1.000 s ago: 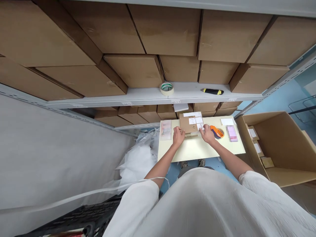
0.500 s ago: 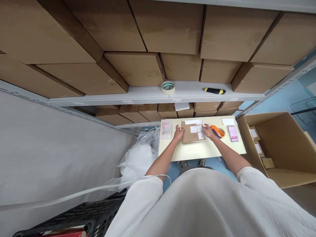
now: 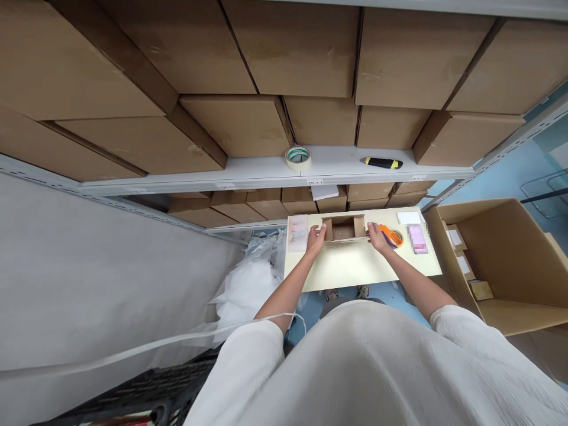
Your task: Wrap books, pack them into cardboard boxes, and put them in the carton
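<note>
Gripping small cardboard box (image 3: pixel 344 228) between left hand (image 3: pixel 316 238) and right hand (image 3: pixel 375 236), fingers clamped on ends.

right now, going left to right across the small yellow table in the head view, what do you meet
clear packet → left hand → small cardboard box → right hand → orange tape dispenser → pink pack, all on the yellow table; each hand grips one end of the box.
</note>
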A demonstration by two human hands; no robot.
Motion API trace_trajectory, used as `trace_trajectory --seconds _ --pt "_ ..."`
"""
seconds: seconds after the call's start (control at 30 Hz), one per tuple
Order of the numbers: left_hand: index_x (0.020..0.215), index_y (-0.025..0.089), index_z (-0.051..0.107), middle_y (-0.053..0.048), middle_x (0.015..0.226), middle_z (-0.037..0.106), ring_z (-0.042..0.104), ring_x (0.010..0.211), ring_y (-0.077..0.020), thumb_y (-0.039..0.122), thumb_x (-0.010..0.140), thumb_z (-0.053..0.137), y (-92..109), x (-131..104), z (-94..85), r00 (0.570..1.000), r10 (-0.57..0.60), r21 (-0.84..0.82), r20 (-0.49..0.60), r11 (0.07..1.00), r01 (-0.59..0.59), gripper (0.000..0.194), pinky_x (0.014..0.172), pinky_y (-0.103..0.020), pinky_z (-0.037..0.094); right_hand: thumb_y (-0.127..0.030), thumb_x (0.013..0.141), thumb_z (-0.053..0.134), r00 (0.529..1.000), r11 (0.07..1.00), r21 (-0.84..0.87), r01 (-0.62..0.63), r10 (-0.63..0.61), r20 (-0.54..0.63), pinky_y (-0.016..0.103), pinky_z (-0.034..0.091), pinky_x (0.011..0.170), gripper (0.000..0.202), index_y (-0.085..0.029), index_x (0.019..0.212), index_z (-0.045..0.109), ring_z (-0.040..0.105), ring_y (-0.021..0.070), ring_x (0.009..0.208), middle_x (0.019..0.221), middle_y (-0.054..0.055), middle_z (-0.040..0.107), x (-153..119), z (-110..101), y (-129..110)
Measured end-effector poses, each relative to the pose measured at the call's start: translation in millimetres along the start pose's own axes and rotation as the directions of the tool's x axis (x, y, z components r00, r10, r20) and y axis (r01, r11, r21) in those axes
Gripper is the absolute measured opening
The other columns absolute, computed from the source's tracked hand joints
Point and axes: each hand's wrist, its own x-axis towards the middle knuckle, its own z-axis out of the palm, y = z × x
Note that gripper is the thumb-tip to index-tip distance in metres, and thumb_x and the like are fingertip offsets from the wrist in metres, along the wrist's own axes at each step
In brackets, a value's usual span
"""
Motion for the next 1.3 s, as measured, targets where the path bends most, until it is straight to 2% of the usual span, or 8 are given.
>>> trace_trajectory --seconds 0.17,0.3,0.43,0.67,0.8,0.9,1.13,1.3 --pt "0.157 0.024 0.041 -0.017 0.154 0.060 0.065 0.132 -0.0306 0.067 0.097 0.066 3.8 -14.5 -0.6 0.997 -0.028 -0.007 0.069 1.000 0.028 0.078 0.106 -0.039 0.050 -0.058 0.106 0.040 1.000 0.999 -0.044 0.004 -0.004 -0.006 0.039 0.055 0.103 0.059 -0.019 0.148 0.052 0.070 0.0267 0.115 0.132 0.015 0.072 -2.5 1.5 -1.6" --pt "0.151 0.025 0.049 -0.017 0.152 0.057 0.060 0.135 -0.0328 0.054 0.101 0.064 14.6 -21.0 -7.6 0.983 0.179 0.133 -0.027 0.976 -0.174 0.059 0.112 -0.044 0.048 -0.049 0.103 0.044 0.984 0.978 -0.164 0.130 -0.147 -0.098 0.043 0.054 0.104 0.049 -0.019 0.139 0.058 0.066 0.0287 0.116 0.133 0.016 0.069 -3.2 -1.1 -10.2" --pt "0.134 0.026 0.066 -0.015 0.144 0.063 0.056 0.137 -0.0356 0.037 0.105 0.052 28.3 -22.8 -17.0 0.866 0.487 0.240 0.110 0.833 -0.499 0.034 0.119 -0.050 0.043 -0.037 0.104 0.043 0.938 0.896 -0.320 0.307 -0.342 -0.060 0.045 0.051 0.110 0.039 -0.022 0.132 0.066 0.062 0.0295 0.123 0.135 0.014 0.066 -3.3 -3.8 -22.0" --pt "0.142 0.032 0.070 -0.009 0.150 0.067 0.041 0.158 -0.0347 0.016 0.091 0.053 29.4 -25.4 -21.4 0.726 0.564 0.252 0.393 0.693 -0.675 0.057 0.130 -0.058 0.026 -0.032 0.098 0.060 0.851 0.686 -0.508 0.521 -0.459 0.254 0.049 0.034 0.129 0.062 -0.025 0.159 0.057 0.037 0.0315 0.158 0.173 0.011 0.042 -0.4 -5.8 -29.6" --pt "0.148 0.034 0.065 -0.011 0.163 0.056 0.028 0.165 -0.0393 0.022 0.079 0.069 16.3 -27.3 -26.0 0.764 0.469 0.347 0.443 0.696 -0.629 0.071 0.136 -0.063 0.011 -0.044 0.085 0.080 0.841 0.630 -0.561 0.537 -0.345 0.417 0.056 0.020 0.134 0.108 -0.025 0.176 0.028 0.017 0.0377 0.169 0.185 0.015 0.013 9.6 -8.1 -26.3" --pt "0.155 0.032 0.058 -0.013 0.172 0.044 0.022 0.168 -0.0408 0.026 0.077 0.076 9.2 -27.9 -29.2 0.781 0.437 0.372 0.446 0.703 -0.606 0.081 0.136 -0.064 0.010 -0.046 0.076 0.088 0.839 0.609 -0.587 0.533 -0.293 0.459 0.059 0.015 0.134 0.124 -0.031 0.178 0.019 0.011 0.0398 0.170 0.186 0.015 0.005 20.5 -4.1 -25.2" --pt "0.152 0.033 0.060 -0.012 0.171 0.048 0.024 0.168 -0.0374 0.020 0.083 0.072 24.6 -20.2 -18.1 0.652 0.474 0.286 0.592 0.632 -0.720 0.071 0.136 -0.066 0.004 -0.050 0.061 0.101 0.822 0.527 -0.634 0.566 -0.298 0.486 0.071 0.004 0.132 0.108 -0.029 0.158 0.058 0.007 0.0470 0.170 0.183 0.018 0.021 41.9 17.3 -44.4" --pt "0.150 0.032 0.061 -0.016 0.163 0.053 0.026 0.167 -0.0403 0.023 0.081 0.078 22.6 -22.0 -19.6 0.740 0.476 0.327 0.476 0.685 -0.651 0.071 0.136 -0.066 0.005 -0.058 0.068 0.097 0.812 0.486 -0.651 0.583 -0.335 0.477 0.065 0.012 0.134 0.084 -0.024 0.139 0.068 0.017 0.0423 0.168 0.181 0.017 0.027 41.1 6.5 -57.0"
